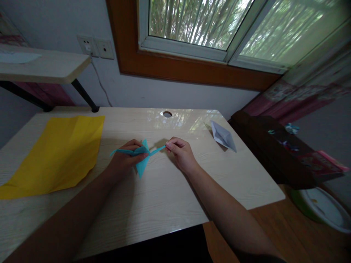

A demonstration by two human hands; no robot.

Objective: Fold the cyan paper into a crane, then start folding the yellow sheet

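A folded turquoise paper crane (142, 167) is held between my two hands over the middle of the desk. My left hand (126, 155) pinches its body between thumb and fingers, and a thin tip of the paper sticks out to the left past the knuckles. Two pointed wings spread from the body, one toward me and one away. My right hand (178, 149) is closed on the narrow strip at the crane's right end, gripping it at the very tip. Part of the body is hidden under my left fingers.
A large yellow paper sheet (63, 153) lies on the desk at left. A folded white paper boat (223, 136) sits near the right edge. A round hole (167, 114) pierces the desk's back, and a raised shelf (46, 67) stands at back left. Beyond the right edge is a dark cabinet (263, 146).
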